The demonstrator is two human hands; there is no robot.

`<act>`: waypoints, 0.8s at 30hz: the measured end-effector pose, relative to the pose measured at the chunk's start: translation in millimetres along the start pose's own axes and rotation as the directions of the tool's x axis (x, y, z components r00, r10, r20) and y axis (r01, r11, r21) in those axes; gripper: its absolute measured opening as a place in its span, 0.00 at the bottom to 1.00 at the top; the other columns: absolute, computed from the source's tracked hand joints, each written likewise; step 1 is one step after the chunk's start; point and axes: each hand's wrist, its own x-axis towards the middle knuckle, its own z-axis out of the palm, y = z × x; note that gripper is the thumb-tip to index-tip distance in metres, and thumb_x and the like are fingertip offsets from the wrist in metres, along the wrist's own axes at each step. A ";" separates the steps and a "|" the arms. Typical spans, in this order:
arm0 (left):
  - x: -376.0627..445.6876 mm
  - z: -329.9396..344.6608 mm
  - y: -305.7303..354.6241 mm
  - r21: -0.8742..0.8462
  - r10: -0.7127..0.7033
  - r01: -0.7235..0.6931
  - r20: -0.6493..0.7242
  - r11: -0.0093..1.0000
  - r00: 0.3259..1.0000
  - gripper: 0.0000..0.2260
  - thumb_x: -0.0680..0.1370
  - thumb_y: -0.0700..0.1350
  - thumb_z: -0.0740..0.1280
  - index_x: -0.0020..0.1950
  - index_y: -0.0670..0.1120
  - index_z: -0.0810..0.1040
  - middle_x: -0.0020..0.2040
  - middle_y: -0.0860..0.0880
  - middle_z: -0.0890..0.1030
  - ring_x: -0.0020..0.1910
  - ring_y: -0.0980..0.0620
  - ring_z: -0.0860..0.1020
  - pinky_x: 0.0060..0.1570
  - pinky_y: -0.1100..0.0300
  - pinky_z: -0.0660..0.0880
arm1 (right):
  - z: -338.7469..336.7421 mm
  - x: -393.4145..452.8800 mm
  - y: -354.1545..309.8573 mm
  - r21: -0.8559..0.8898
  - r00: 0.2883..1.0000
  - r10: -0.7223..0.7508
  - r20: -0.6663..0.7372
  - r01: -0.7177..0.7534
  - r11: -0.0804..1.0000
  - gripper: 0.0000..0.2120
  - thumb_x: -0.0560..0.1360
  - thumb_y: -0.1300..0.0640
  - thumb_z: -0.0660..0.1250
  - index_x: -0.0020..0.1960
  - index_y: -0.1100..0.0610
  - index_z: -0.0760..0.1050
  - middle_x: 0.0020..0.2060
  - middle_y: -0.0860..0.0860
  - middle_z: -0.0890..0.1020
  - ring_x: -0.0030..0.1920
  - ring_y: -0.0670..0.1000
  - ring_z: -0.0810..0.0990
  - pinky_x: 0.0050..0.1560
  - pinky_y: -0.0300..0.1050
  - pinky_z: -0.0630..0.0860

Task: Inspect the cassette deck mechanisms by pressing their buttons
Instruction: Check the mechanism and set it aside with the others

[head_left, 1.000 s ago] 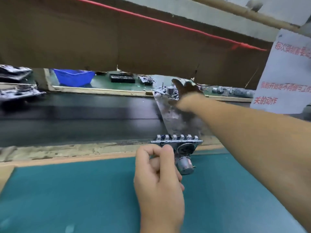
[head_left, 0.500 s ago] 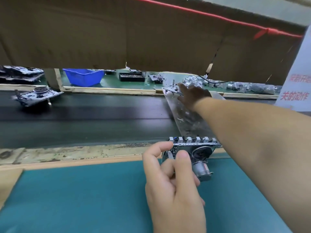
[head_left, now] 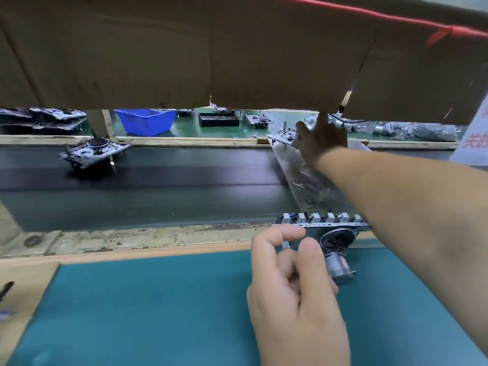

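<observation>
My left hand (head_left: 295, 294) grips a cassette deck mechanism (head_left: 334, 235) upright over the teal mat, with its row of white buttons at the top and a silver motor low on its right. My right hand (head_left: 320, 140) reaches far across the black conveyor belt and holds a second mechanism (head_left: 282, 136) at the top of a shiny metal chute. Most of that far mechanism is hidden behind my fingers. A third mechanism (head_left: 93, 153) lies on the belt at the left.
A brown cardboard sheet (head_left: 184, 48) with a red string hangs low across the top. Beyond the belt (head_left: 158, 186) stand a blue bin (head_left: 145, 121), a black tray (head_left: 218, 119) and heaps of metal parts. The teal mat (head_left: 132, 313) fills the foreground.
The view has shifted left, so the mechanism on the belt has come into view at the left. My right hand stays at the far mechanism. My left hand still holds the near one.
</observation>
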 end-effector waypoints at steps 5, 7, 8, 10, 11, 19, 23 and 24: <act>-0.4 0.3 -3.0 0.025 -0.009 0.009 0.009 1.000 1.000 0.05 0.70 0.61 0.63 0.42 0.63 0.75 0.24 0.52 0.74 0.20 0.52 0.70 0.31 0.57 0.71 | 4.7 -8.8 11.5 0.075 0.994 0.020 0.103 -0.027 0.997 0.15 0.81 0.37 0.47 0.66 0.36 0.61 0.62 0.59 0.65 0.57 0.66 0.76 0.56 0.58 0.68; -1.1 0.2 -3.4 0.020 -0.016 0.015 0.020 1.000 1.000 0.04 0.71 0.59 0.64 0.42 0.62 0.75 0.24 0.52 0.74 0.20 0.52 0.70 0.30 0.57 0.71 | 0.0 -10.6 17.9 0.137 0.995 -0.045 0.091 0.032 0.990 0.13 0.81 0.36 0.48 0.60 0.39 0.64 0.58 0.59 0.67 0.50 0.65 0.77 0.51 0.55 0.70; -1.2 -0.2 -3.4 0.022 -0.013 0.012 0.025 1.000 1.000 0.05 0.70 0.60 0.63 0.42 0.63 0.75 0.24 0.53 0.74 0.20 0.52 0.70 0.30 0.57 0.71 | -4.1 -10.8 20.4 0.149 0.994 -0.070 0.082 0.057 0.987 0.12 0.81 0.37 0.50 0.59 0.41 0.64 0.58 0.59 0.68 0.50 0.65 0.78 0.50 0.54 0.71; -1.2 -1.2 -2.6 0.028 -0.007 0.006 0.048 1.000 0.999 0.05 0.71 0.60 0.63 0.43 0.63 0.75 0.24 0.54 0.75 0.21 0.52 0.71 0.29 0.56 0.72 | -12.3 -14.4 22.8 0.128 0.991 -0.095 0.093 0.082 0.988 0.13 0.82 0.38 0.51 0.60 0.45 0.64 0.59 0.60 0.70 0.51 0.65 0.78 0.50 0.54 0.73; -1.2 -1.2 -2.0 0.027 -0.009 0.008 0.060 1.000 0.998 0.02 0.72 0.58 0.64 0.43 0.62 0.75 0.25 0.54 0.75 0.22 0.52 0.71 0.29 0.55 0.72 | -16.6 -18.8 23.3 0.102 0.987 -0.108 0.115 0.097 0.990 0.13 0.82 0.39 0.52 0.59 0.46 0.63 0.59 0.60 0.70 0.52 0.64 0.78 0.48 0.54 0.73; -3.0 -3.1 5.4 -0.039 -0.023 0.028 0.120 0.999 0.993 0.02 0.75 0.53 0.64 0.44 0.60 0.76 0.27 0.54 0.77 0.24 0.50 0.71 0.30 0.56 0.71 | -63.0 -147.4 76.0 0.166 0.991 -0.128 0.026 0.121 0.979 0.14 0.82 0.42 0.54 0.52 0.53 0.67 0.45 0.56 0.78 0.44 0.62 0.77 0.41 0.55 0.76; -4.7 -2.5 8.2 -0.022 -0.009 0.012 0.155 1.000 0.988 0.02 0.75 0.52 0.64 0.44 0.60 0.75 0.29 0.54 0.78 0.26 0.49 0.73 0.32 0.51 0.74 | -104.3 -234.6 91.2 0.453 0.992 0.039 -0.123 0.021 0.891 0.13 0.80 0.42 0.58 0.47 0.50 0.71 0.38 0.43 0.77 0.42 0.50 0.75 0.42 0.47 0.65; -5.7 -1.8 9.3 -0.024 -0.011 0.015 0.170 1.000 0.985 0.02 0.74 0.52 0.64 0.44 0.60 0.76 0.30 0.52 0.79 0.27 0.49 0.74 0.33 0.51 0.74 | -115.7 -254.5 92.8 0.508 0.980 0.127 -0.153 -0.032 0.861 0.11 0.80 0.42 0.60 0.45 0.47 0.71 0.35 0.42 0.77 0.40 0.44 0.74 0.40 0.44 0.64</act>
